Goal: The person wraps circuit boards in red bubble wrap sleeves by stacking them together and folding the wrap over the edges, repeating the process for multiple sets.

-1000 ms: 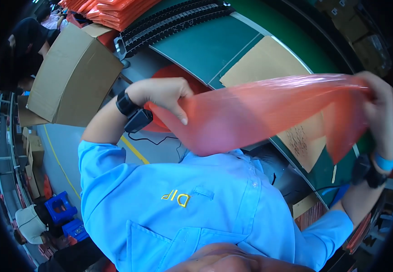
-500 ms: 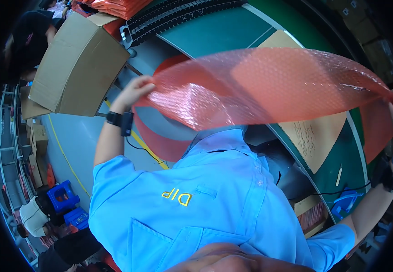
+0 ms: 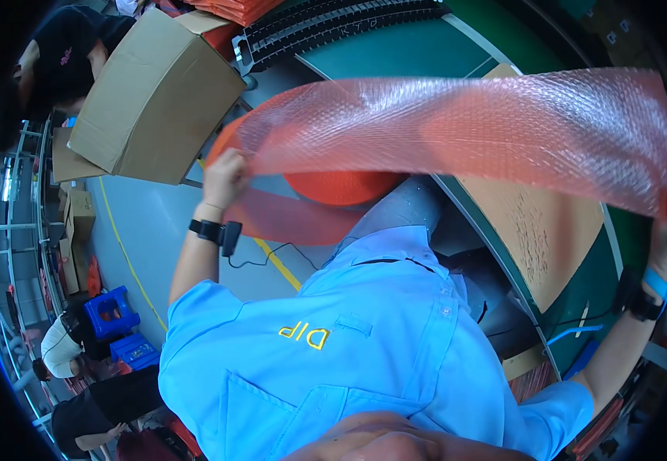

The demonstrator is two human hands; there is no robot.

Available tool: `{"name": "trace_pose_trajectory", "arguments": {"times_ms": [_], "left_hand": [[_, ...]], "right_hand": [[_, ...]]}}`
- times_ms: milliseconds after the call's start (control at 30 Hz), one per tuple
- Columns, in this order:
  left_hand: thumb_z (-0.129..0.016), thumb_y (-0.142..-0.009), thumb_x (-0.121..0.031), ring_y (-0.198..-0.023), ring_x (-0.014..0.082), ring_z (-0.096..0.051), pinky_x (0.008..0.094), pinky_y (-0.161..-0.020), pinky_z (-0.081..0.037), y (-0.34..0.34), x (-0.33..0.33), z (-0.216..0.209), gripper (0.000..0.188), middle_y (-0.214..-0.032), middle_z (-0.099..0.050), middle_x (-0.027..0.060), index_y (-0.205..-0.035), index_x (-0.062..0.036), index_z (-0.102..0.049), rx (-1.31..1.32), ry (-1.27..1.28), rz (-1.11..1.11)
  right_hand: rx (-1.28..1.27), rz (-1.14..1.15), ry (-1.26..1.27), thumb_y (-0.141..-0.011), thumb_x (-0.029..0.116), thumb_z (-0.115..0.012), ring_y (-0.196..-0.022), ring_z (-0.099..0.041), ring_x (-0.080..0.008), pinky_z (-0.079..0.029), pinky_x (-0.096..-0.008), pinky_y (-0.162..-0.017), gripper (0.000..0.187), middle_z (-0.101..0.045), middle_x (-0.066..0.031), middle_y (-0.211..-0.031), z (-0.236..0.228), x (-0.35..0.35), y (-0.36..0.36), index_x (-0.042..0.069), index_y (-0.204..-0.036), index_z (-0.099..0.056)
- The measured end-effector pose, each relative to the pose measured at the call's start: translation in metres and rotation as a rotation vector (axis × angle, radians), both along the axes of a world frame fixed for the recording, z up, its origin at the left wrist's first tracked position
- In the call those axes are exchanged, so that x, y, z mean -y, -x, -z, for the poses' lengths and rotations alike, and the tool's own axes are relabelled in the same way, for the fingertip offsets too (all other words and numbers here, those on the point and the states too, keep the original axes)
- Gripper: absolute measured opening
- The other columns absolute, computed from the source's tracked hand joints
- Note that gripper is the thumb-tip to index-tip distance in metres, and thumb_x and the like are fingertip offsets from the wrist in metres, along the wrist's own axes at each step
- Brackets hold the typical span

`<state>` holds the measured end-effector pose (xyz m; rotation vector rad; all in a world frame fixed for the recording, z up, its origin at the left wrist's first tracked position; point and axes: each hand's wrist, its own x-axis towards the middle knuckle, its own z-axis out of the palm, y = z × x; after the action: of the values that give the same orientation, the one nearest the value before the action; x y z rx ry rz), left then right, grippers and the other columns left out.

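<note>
A long strip of red translucent bubble wrap (image 3: 456, 123) stretches across the view between my two hands. My left hand (image 3: 226, 178) is closed on its lower left edge. At the far right, my right hand (image 3: 665, 227) grips the strip's lower right corner; its fingers are partly hidden. Below the strip's left part, a thick orange-red roll (image 3: 345, 188) shows near my legs, and a loop of the wrap hangs beside it. Under the strip lies a cardboard sheet (image 3: 537, 246) with dark marks, on a green table.
A large cardboard box (image 3: 157, 104) stands at the upper left, with a person in black (image 3: 61, 61) behind it. A thin pale knife-like tool (image 3: 582, 319) lies on the green table (image 3: 379, 50). Blue plastic stools (image 3: 112, 311) and other people are at the lower left.
The strip has been swung up and flattened at the right, its right end now raised. My left hand has moved slightly right and down, and the roll has come into clearer view.
</note>
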<state>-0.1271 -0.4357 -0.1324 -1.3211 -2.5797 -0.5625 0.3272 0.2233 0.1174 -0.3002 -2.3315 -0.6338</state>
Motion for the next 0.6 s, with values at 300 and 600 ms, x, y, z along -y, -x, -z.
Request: {"name": "trace_pose_trajectory", "arguments": {"times_ms": [300, 600], "left_hand": [[-0.090, -0.060, -0.048, -0.115, 0.0362, -0.057, 0.0432, -0.096, -0.048, -0.005, -0.062, 0.065, 0.078, -0.122, -0.058, 0.0152, -0.118, -0.0069, -0.057, 0.305, -0.041, -0.040], [-0.092, -0.062, -0.037, -0.143, 0.0401, -0.034, 0.0481, -0.117, -0.033, -0.035, -0.171, 0.183, 0.110, -0.153, -0.040, 0.0208, -0.152, -0.0113, -0.033, 0.758, 0.210, 0.138]], "right_hand": [[0.753, 0.614, 0.556, -0.081, 0.000, -0.065, -0.128, -0.053, -0.0362, -0.047, -0.0425, -0.105, 0.044, -0.053, -0.0164, -0.142, 0.084, 0.055, -0.030, 0.006, -0.124, -0.058], [0.559, -0.119, 0.666, -0.067, 0.005, -0.084, -0.132, -0.049, -0.0373, -0.040, -0.0415, -0.112, 0.068, -0.053, -0.0199, -0.140, 0.092, 0.162, 0.138, 0.006, -0.130, -0.057]]}}
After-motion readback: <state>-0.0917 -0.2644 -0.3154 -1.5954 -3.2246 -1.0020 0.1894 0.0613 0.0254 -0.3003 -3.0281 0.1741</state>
